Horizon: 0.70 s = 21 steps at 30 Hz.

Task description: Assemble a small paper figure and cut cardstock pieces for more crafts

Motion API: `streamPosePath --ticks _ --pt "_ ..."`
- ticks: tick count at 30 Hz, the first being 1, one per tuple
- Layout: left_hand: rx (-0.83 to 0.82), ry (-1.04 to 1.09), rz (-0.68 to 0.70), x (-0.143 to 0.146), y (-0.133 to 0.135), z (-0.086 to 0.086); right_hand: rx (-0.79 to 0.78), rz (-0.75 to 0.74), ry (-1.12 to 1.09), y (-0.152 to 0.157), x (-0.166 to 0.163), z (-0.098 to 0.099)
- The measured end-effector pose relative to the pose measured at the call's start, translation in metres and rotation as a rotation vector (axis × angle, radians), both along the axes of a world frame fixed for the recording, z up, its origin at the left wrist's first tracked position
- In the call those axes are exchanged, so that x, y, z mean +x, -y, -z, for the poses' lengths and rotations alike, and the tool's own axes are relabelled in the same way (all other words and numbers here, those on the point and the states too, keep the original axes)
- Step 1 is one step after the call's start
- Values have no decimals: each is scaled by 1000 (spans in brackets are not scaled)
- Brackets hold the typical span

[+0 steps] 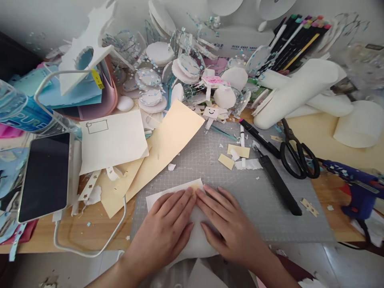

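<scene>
My left hand (171,219) lies flat on a sheet of white paper (199,245), its fingers stretched out. Beside it, my right hand (226,222) also rests with straight fingers on the same sheet, open. The fingertips of both hands meet near the sheet's far edge, touching a small cream-coloured piece (195,186) that they partly cover. Under the paper is a grey gridded cutting mat (258,228). Small cream paper strips (238,151) and a black-handled craft knife (279,186) lie on the mat beyond my right hand.
Black scissors (300,160) and a blue glue gun (357,184) lie at the right. A phone (45,176) with a white cable, a water bottle (33,112), cream cardstock (168,148) and a sketched sheet (115,140) are leftward. White paper discs (160,54) crowd the back.
</scene>
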<state>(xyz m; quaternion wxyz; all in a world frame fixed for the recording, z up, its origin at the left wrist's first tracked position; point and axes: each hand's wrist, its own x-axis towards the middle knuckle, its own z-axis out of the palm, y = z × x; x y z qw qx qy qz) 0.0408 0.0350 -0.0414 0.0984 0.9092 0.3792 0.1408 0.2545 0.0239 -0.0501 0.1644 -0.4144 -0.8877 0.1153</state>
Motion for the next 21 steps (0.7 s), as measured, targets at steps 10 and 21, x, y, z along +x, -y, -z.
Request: streamPosePath --ticks 10,21 --pt "-34 -32 -10 -2 -1 3 7 11 -45 -2 -2 -2" --pt "-199 236 -77 -21 4 -16 -40 15 -53 -1 -1 -1"
